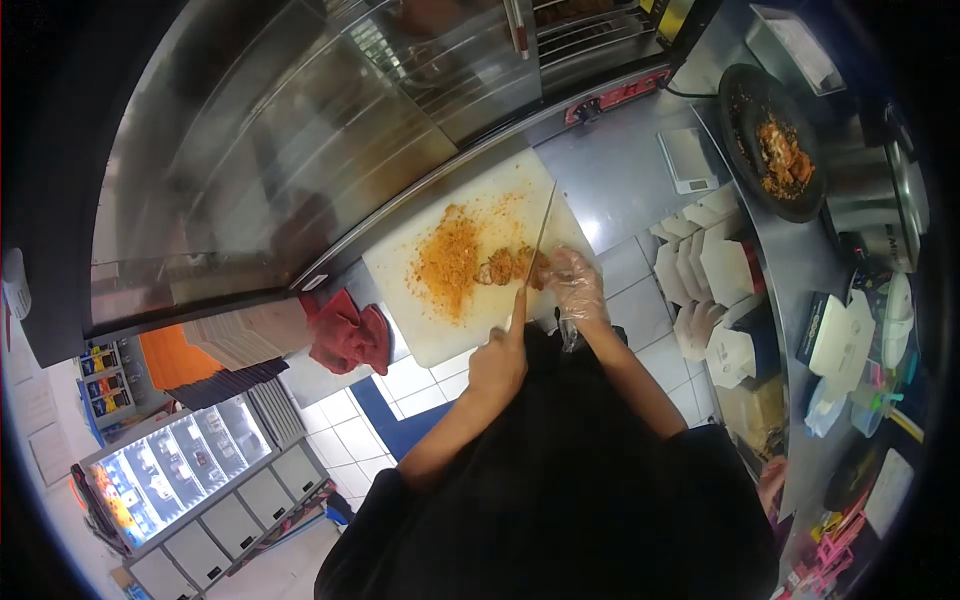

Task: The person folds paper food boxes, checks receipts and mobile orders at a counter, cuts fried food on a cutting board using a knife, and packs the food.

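Note:
My left hand (497, 365) is closed round the handle of a knife (546, 225), its long blade lying across the breaded fried meat (503, 267). My right hand (577, 285), in a clear plastic glove, grips the near end of that meat just right of the blade. Cut pieces sit to the left of the knife. Under all this is a white cutting board (440, 345), with a heap of orange-brown crumbs (447, 262) spread over its left half. The right fingertips are partly hidden against the meat.
A red cloth (348, 332) lies left of the board. To the right are a small scale (687, 160), open folded boxes (725, 265) and a black bowl (735, 140) with crumbed food. A steel glass-fronted cabinet (280, 150) stands behind. Another person's hand (771, 485) shows at lower right.

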Demonstrator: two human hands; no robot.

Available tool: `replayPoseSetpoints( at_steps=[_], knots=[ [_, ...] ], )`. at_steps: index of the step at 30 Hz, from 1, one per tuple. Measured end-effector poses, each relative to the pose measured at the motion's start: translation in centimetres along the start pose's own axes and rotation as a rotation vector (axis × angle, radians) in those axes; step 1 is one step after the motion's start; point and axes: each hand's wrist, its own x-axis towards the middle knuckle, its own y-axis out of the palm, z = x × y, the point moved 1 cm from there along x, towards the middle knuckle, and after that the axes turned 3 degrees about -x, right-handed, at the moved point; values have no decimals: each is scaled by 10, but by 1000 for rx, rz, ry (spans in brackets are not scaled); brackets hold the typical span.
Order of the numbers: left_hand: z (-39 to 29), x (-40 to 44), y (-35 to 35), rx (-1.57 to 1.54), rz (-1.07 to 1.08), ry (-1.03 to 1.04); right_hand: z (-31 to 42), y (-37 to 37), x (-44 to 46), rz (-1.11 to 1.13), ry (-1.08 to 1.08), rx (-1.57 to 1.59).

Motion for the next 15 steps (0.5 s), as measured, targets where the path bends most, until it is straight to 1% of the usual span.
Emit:
replayPoseSetpoints(
  at_steps=[1, 2, 3, 4, 6, 7, 9, 12, 15],
  knots=[
    [1, -11, -7, 1, 3, 0, -9, 2, 2, -29, -36, 48],
    [3, -25, -14, 33, 76, -9, -19, 5, 5, -60, -71, 96],
    [6, -34, -16, 66, 151, -19, -25, 7, 8, -61, -64, 99],
    [10, -38, -16, 68, 160, -19, -31, 9, 12, -60, -69, 81],
    [14, -45, -14, 20, 92, 31, -37, 12, 14, -53, -57, 63],
    [13, -45, -14, 19, 106, 26, -30, 11, 11, -62, -63, 33],
    [8, -39, -16, 86, 65, 52, -13, 7, 7, -69, -60, 0],
    [5, -36, -17, 145, 74, 53, 1, 4, 5, -70, -7, -44],
    [7, -33, -13, 181, 85, 59, 2, 4, 6, -61, 24, 6]
  ],
)
